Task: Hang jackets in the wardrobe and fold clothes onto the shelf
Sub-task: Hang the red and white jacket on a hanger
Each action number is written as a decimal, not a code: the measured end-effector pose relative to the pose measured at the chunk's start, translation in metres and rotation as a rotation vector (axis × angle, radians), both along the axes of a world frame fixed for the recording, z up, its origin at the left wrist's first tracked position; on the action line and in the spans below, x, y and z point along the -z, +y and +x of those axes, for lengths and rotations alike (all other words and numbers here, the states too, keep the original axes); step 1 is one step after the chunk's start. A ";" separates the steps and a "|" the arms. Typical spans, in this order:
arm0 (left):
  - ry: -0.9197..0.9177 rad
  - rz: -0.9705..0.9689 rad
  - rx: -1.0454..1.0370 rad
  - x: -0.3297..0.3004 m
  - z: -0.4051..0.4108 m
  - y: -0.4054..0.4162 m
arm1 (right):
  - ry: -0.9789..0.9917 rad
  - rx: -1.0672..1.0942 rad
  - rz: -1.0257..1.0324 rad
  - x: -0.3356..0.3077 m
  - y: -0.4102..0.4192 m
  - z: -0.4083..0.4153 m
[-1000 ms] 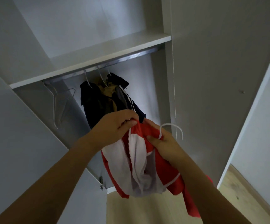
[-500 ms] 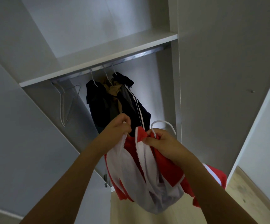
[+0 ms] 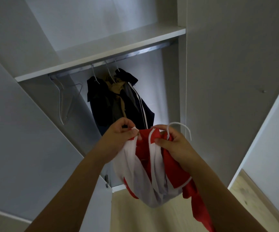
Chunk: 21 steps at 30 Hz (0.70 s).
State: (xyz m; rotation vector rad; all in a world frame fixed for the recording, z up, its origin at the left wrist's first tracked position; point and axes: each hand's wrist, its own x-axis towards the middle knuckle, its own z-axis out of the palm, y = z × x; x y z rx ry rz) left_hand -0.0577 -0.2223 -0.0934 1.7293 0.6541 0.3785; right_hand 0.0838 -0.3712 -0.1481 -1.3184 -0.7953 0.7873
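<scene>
The right hand (image 3: 172, 146) is curled closed around the neck of a white hanger (image 3: 180, 127), its thumb pressing the collar of a red and white jacket (image 3: 152, 168) against it, so hanger and jacket are carried together. The left hand (image 3: 118, 139) pinches the other front edge of the collar between thumb and fingertips, holding the opening apart; whether the hanger's shoulders are fully seated inside the jacket cannot be told, since the cloth hides them. The hanger's hook stands up and arches to the right above the right hand, and the jacket's body hangs down below both hands, bunched and open at the zip. The relation that matters is upward and away: the metal rail (image 3: 135, 53) runs left to right under the shelf (image 3: 102, 52), above and beyond both hands, with the hook well below it. The right hand, already on the hanger, is the one placed to lift it. The free stretch of rail lies to the right of the hung clothes, roughly above the right hand. On the rail hang three garments on hangers, packed closely as a dark cluster (image 3: 117, 101), and what look like two bare hangers (image 3: 65, 101) to their left. One jacket is in hand.
</scene>
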 end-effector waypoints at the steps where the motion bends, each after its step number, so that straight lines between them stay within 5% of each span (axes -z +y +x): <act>1: 0.005 -0.017 0.014 0.000 0.000 -0.001 | -0.006 0.003 -0.021 0.000 0.000 -0.001; 11: 0.037 0.133 0.053 0.003 0.004 -0.014 | -0.161 -0.085 -0.256 -0.011 -0.006 -0.003; 21: 0.047 0.261 0.067 0.000 0.010 -0.019 | -0.111 -0.150 -0.262 -0.019 -0.008 -0.001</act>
